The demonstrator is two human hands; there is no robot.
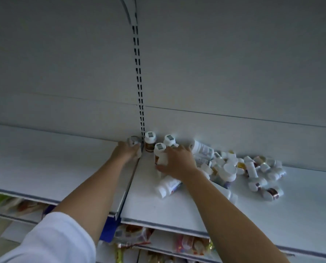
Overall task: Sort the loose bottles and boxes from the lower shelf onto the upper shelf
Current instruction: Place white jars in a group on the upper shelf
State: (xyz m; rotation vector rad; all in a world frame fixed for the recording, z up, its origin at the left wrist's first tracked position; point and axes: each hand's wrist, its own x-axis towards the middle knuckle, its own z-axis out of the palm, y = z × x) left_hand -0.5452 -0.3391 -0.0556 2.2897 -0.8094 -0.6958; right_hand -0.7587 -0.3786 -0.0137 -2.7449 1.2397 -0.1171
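My left hand (127, 149) grips a small white-capped bottle (134, 140) at the back of the white shelf (177, 209), just left of the slotted upright. My right hand (178, 162) is closed around an upright white bottle (160, 151) with a brown label. Two more white-capped bottles stand upright behind it, one (150, 141) by the upright and one (169, 139) to its right. A heap of loose white bottles (240, 171) lies on their sides to the right. One long white bottle (168, 186) lies under my right wrist.
The slotted upright (139, 80) divides the grey back wall. A seam (129, 184) splits the shelf into left and right boards. Lower shelves (186, 243) hold colourful packets and a blue item (109, 230). The left shelf board (44, 158) carries nothing but my left hand's bottle.
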